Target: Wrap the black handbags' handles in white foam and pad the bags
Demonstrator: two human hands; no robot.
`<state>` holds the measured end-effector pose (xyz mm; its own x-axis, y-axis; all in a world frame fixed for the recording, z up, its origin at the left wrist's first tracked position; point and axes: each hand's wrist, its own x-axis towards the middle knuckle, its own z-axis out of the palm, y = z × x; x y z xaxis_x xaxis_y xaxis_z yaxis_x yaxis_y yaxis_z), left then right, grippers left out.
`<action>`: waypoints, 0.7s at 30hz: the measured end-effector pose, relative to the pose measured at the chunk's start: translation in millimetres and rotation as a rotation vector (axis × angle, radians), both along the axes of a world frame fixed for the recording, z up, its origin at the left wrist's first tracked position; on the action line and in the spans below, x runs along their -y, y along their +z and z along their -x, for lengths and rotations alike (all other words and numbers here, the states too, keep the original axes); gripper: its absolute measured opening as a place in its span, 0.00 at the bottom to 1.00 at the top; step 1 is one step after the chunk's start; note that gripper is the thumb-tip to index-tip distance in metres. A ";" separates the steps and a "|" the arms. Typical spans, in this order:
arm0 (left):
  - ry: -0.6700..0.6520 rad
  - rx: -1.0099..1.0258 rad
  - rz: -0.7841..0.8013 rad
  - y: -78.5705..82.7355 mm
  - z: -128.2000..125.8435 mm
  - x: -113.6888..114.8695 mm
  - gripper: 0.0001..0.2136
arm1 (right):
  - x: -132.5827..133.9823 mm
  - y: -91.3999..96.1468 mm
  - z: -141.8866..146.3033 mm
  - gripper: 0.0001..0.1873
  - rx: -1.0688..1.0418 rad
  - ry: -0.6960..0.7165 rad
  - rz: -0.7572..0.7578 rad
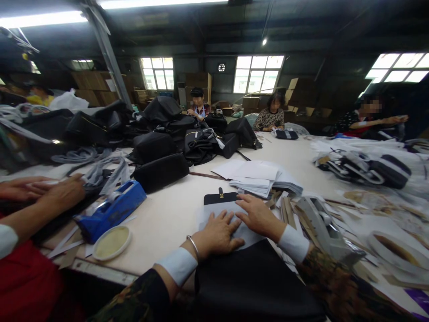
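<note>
In front of me a black bag (248,281) lies at the table's near edge, its flap with a small gold clasp (221,194) pointing away from me. A white paper sheet (214,210) covers part of the flap. My left hand (219,232) rests flat on the sheet, fingers spread. Beside it my right hand (256,214) also lies on the paper, fingers stretched out toward the flap's right edge. Neither hand grips anything.
A stack of white paper (254,172) lies beyond the bag. Tape dispensers, one blue (110,210) and one grey (326,228), flank me. Black bags (161,170) pile up behind. At left, a co-worker's hands (60,194) work close by; several people sit across the table.
</note>
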<state>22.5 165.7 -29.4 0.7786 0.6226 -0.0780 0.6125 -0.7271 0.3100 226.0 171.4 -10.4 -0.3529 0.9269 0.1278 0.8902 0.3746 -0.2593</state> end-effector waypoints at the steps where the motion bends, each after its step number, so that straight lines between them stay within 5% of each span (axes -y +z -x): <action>1: -0.010 0.006 -0.003 0.6 0.6 0.4 0.35 | 0.5 -2.5 6.1 0.23 0.018 0.090 0.012; 7: -0.096 0.016 0.006 7.6 6.0 5.4 0.31 | 14.4 -23.9 5.8 0.26 0.035 0.184 0.173; 13: -0.219 0.031 0.192 19.3 12.1 -5.6 0.36 | 49.0 16.2 -15.7 0.32 0.043 0.257 0.165; 17: -0.177 0.078 0.376 25.8 13.7 -24.8 0.32 | 65.4 35.0 -8.8 0.18 0.162 0.368 0.135; 21: -0.158 0.118 0.389 32.2 7.6 -34.2 0.28 | 65.6 27.8 6.8 0.09 0.337 0.450 0.042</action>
